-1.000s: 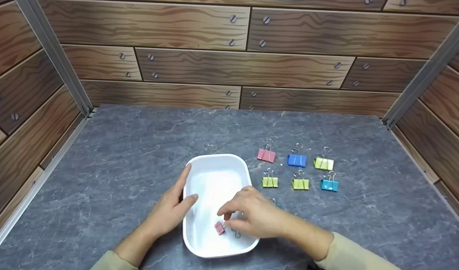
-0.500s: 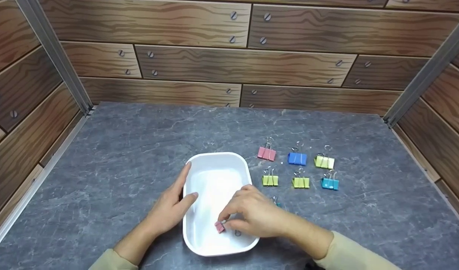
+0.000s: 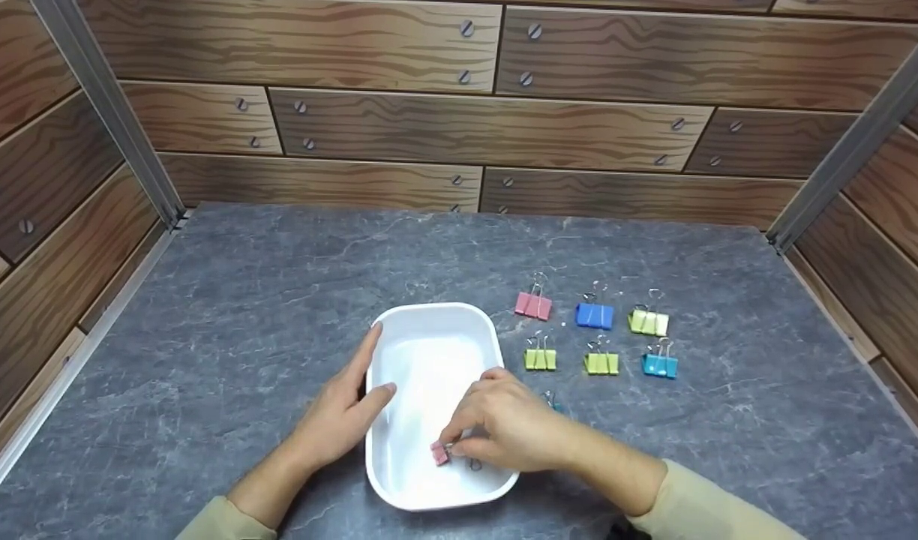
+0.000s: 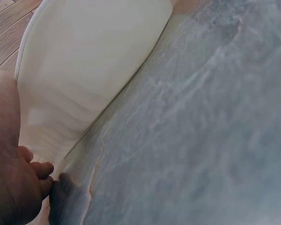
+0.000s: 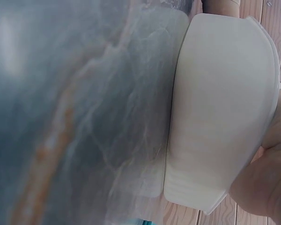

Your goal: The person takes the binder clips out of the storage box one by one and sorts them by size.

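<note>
A white plastic tub (image 3: pixel 421 501) stands on the table before me. My left hand (image 3: pixel 337 420) holds its left wall, thumb over the rim and fingers along the outside; the left wrist view shows this hand (image 4: pixel 18 173) against the wall. Inside the tub, thumb and forefinger of my right hand (image 3: pixel 508 427) pinch the wire handles of a small pink binder clip (image 3: pixel 439 454). Just right of it, a wire loop (image 3: pixel 475 465) of another clip shows, its body hidden under that hand. The right wrist view has the tub's outer wall (image 5: pixel 220 103) between camera and fingertips.
Right of the tub lie a larger pink binder clip (image 3: pixel 533 306), a blue one (image 3: pixel 595 316), a teal one (image 3: pixel 660 365) and several yellow-green ones (image 3: pixel 601 364). Another teal clip (image 3: pixel 553 403) is partly hidden behind the right hand. Wood-patterned walls (image 3: pixel 384 127) enclose the table.
The right thumb and forefinger have closed onto the small pink clip, which has turned slightly. The left hand and tub stay put; the head view has shifted a little.
</note>
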A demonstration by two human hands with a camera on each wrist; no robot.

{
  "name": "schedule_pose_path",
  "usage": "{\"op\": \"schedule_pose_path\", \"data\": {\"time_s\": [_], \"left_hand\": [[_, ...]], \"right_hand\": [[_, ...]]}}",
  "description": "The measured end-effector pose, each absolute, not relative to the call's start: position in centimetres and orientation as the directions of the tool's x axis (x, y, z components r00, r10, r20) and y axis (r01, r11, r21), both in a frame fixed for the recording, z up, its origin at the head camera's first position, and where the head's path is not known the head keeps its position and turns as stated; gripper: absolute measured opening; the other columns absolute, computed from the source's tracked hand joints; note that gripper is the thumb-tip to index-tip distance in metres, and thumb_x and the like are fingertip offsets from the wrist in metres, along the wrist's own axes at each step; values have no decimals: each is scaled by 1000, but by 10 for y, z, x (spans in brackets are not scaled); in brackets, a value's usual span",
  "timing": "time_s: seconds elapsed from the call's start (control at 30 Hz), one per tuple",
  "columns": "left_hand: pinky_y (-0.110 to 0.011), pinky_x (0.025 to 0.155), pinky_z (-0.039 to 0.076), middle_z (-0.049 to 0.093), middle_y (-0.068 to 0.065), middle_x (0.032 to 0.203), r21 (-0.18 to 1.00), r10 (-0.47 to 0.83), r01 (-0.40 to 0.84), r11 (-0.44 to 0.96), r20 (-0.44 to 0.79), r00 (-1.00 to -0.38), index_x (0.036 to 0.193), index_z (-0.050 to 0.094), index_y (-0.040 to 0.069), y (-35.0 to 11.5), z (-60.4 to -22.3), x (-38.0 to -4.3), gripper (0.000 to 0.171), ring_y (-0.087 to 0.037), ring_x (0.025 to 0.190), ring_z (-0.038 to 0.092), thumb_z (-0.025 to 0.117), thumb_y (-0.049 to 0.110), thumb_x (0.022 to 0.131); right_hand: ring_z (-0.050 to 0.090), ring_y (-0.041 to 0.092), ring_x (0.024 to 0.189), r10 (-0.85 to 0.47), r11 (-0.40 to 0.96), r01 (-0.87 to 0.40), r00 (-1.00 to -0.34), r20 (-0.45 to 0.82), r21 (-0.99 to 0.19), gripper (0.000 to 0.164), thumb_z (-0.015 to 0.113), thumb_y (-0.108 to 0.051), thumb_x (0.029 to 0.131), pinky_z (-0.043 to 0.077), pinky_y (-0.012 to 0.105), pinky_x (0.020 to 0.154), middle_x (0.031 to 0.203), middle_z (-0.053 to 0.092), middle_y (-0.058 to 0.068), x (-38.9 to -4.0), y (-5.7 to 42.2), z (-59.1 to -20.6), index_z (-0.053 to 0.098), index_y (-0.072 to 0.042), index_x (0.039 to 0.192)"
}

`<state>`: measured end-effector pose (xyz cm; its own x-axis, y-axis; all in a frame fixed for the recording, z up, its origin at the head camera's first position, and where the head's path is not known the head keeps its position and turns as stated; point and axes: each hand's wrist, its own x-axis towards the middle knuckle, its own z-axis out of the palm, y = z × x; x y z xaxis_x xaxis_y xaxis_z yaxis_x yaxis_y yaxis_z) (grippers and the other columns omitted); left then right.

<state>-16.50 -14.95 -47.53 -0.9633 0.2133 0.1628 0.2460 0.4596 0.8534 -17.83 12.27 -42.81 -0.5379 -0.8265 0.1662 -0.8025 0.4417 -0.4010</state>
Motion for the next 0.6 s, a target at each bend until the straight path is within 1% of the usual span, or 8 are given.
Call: {"op": "schedule_pose_path", "data": {"time_s": [0.13,0.27,0.37,0.6], "left_hand": [[-53,119,36,26,-11,173,854,213,248,457,166,-963,173,17,25,-149,-476,-165,79,-32,153,36,59,26,106],[-52,118,38,27,-10,173,860,219,247,446,163,-962,173,17,24,-150,-476,-165,79,-31,152,38,59,23,106],[-51,118,38,27,-10,173,860,220,248,445,163,-962,173,17,23,-150,-476,-166,79,-30,152,38,59,22,106],[-55,118,37,29,-14,172,849,216,268,456,186,-958,172,18,22,-150,-478,-166,78,-34,152,39,58,24,106]], "right_hand": [[64,-3,87,-818,462,-784,-557,142,-415,13,86,-21,88,39,41,100,90,77,-20,-178,122,-427,88,-28,99],[64,-3,86,-815,479,-782,-565,129,-398,10,87,-21,86,40,43,102,88,77,-19,-178,122,-426,88,-27,95],[64,-3,86,-816,486,-786,-565,124,-383,9,87,-22,86,40,44,103,87,77,-20,-177,121,-426,88,-27,93],[63,-3,85,-818,497,-786,-565,102,-367,9,88,-24,86,40,43,103,88,76,-23,-177,120,-425,87,-30,92]]}}
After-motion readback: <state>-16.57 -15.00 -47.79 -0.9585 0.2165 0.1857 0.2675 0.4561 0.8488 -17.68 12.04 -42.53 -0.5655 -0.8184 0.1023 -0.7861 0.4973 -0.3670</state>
